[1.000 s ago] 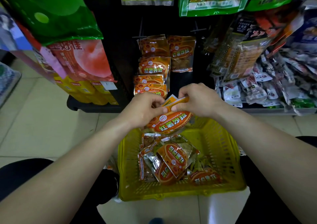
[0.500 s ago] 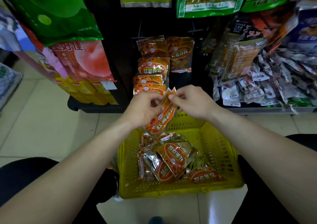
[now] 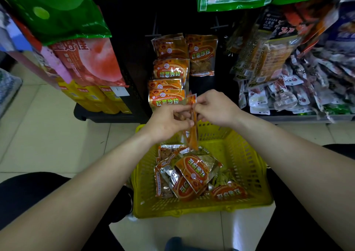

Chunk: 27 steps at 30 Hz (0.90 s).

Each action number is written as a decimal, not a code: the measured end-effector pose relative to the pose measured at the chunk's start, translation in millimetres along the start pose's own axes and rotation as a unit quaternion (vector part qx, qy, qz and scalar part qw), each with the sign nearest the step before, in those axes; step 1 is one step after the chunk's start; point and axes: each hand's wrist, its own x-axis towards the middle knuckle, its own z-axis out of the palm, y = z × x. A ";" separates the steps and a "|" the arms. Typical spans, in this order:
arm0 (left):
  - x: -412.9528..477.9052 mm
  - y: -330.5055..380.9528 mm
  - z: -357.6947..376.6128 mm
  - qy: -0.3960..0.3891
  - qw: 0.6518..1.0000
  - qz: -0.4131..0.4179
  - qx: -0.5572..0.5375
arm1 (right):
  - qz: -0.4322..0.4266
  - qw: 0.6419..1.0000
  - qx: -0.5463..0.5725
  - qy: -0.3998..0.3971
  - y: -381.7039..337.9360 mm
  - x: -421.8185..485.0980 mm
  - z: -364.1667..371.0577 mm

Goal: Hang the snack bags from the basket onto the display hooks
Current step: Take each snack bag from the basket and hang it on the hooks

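Both hands hold one orange snack bag [image 3: 192,133] edge-on above the yellow basket [image 3: 247,154]. My left hand [image 3: 167,123] pinches its left side near the top, and my right hand [image 3: 216,107] pinches the top edge from the right. Several more orange bags [image 3: 192,175] lie in the basket. On the dark display, matching orange bags hang in a left column [image 3: 170,72] and a right column [image 3: 201,55]. Bare hook ends [image 3: 153,33] stick out above them.
Big green and pink bags [image 3: 76,39] hang at the left, over yellow boxes [image 3: 99,99]. Mixed packets [image 3: 284,81] crowd the right shelf. The basket sits on a tiled floor between my dark-clad knees.
The bag turned from flat, face up, to edge-on and rose toward the hanging bags. Both hands moved up and forward with it.
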 end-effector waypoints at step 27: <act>7.7 -10.5 -32.4 0.114 0.993 -0.003 0.030 | -0.045 0.987 -0.152 0.020 2.4 -6.6 -31.2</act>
